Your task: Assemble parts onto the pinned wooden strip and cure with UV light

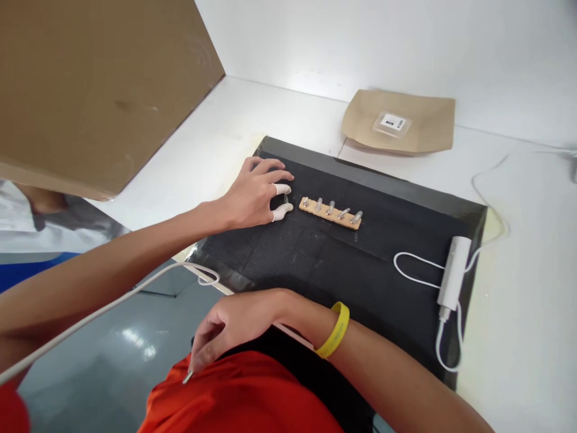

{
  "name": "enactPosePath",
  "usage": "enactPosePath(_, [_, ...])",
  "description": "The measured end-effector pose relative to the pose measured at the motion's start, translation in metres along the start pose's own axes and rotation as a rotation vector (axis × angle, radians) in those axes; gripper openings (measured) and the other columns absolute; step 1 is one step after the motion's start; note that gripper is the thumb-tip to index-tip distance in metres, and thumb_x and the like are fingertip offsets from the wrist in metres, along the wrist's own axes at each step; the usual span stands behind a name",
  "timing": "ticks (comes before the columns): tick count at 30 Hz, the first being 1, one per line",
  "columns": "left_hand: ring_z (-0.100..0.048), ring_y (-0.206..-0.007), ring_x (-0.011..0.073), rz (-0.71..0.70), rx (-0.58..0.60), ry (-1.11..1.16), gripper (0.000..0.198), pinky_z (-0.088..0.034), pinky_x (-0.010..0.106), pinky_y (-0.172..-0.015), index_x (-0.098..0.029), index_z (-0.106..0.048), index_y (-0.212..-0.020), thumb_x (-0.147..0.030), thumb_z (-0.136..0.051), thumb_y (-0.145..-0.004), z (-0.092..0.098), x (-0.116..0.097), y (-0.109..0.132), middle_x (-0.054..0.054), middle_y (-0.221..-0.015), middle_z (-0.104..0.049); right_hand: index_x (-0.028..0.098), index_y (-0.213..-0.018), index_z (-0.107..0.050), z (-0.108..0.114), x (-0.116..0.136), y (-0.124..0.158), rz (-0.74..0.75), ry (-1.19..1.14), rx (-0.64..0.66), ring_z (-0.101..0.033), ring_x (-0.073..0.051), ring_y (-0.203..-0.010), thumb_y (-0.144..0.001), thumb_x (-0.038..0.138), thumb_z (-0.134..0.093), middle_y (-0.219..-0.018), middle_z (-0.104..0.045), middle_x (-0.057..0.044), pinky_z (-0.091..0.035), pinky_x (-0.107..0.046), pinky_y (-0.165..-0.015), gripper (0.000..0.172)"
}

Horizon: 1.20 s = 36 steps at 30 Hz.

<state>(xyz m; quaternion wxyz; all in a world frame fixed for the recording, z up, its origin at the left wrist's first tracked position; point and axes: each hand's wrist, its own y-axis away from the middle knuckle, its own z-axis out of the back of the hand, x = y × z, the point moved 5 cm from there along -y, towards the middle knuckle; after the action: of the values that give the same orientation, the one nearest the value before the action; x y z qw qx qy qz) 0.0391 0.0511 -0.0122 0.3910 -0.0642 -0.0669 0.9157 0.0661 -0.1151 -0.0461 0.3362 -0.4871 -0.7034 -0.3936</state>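
My left hand [255, 195] rests over the black ribbed mat [265, 249], white finger covers on its thumb and forefinger. Between these two tips sits a small clear tube [286, 199], mostly hidden. Just to the right lies a wooden strip [325, 214] bearing several small clear tubes and metal bits in a row. Low near the red clothing, my right hand [232, 325] pinches a thin metal piece [187, 377]; only its tip shows, so its kind is unclear. A yellow wristband [334, 331] circles that wrist.
A brown paper tray [428, 123] holding a clear labelled box [392, 124] stands at the back. On the mat's right edge lies a white cylindrical device [454, 273] with looped cable. A cardboard panel [99, 78] rises at left, and a white cable [135, 287] crosses below my left forearm.
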Motion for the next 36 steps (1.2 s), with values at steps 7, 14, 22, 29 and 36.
enactPosePath(7, [-0.053, -0.141, 0.0314, -0.024, -0.002, -0.055, 0.036, -0.035, 0.057, -0.116, -0.023, -0.078, -0.108, -0.05, -0.054, -0.102, 0.01, 0.004, 0.001, 0.005, -0.137, -0.073, 0.018, -0.088, -0.074, 0.002, -0.002, -0.003, 0.038, -0.016, 0.0, -0.061, -0.008, -0.083, -0.075, 0.033, -0.091, -0.085, -0.071, 0.006, -0.044, -0.015, -0.077, 0.026])
enactPosePath(14, [-0.055, -0.142, 0.0397, -0.041, 0.041, 0.006, 0.043, -0.03, 0.062, -0.115, -0.02, -0.081, -0.106, -0.055, -0.056, -0.102, 0.013, 0.002, 0.003, 0.014, -0.138, -0.072, 0.019, -0.089, -0.073, 0.002, -0.005, -0.004, 0.045, -0.007, 0.01, -0.061, -0.009, -0.084, -0.075, 0.037, -0.091, -0.088, -0.071, 0.005, -0.046, -0.016, -0.077, 0.029])
enactPosePath(22, [-0.047, -0.145, 0.0423, -0.079, 0.141, 0.077, 0.057, -0.025, 0.061, -0.114, -0.025, -0.077, -0.124, -0.067, -0.076, -0.086, 0.002, 0.011, 0.008, 0.017, -0.146, -0.066, 0.019, -0.093, -0.073, 0.002, -0.007, -0.006, 0.062, 0.01, 0.024, -0.062, -0.009, -0.085, -0.076, 0.04, -0.09, -0.091, -0.071, 0.004, -0.046, -0.016, -0.076, 0.032])
enactPosePath(29, [-0.044, -0.147, 0.0413, -0.132, 0.167, 0.164, 0.04, -0.025, 0.059, -0.114, -0.03, -0.077, -0.123, -0.053, -0.078, -0.091, 0.007, 0.002, 0.012, 0.013, -0.15, -0.063, 0.019, -0.095, -0.073, 0.003, -0.007, -0.007, 0.068, 0.031, 0.025, -0.063, -0.01, -0.087, -0.075, 0.042, -0.091, -0.093, -0.072, 0.003, -0.047, -0.017, -0.078, 0.035])
enactPosePath(36, [-0.04, -0.151, 0.0368, -0.185, 0.265, 0.239, 0.025, -0.027, 0.059, -0.117, -0.033, -0.079, -0.117, -0.033, -0.058, -0.105, 0.009, -0.014, 0.021, 0.008, -0.155, -0.059, 0.019, -0.094, -0.074, 0.004, -0.009, -0.009, 0.09, 0.037, 0.028, -0.064, -0.012, -0.09, -0.071, 0.045, -0.092, -0.093, -0.074, 0.003, -0.047, -0.017, -0.08, 0.039])
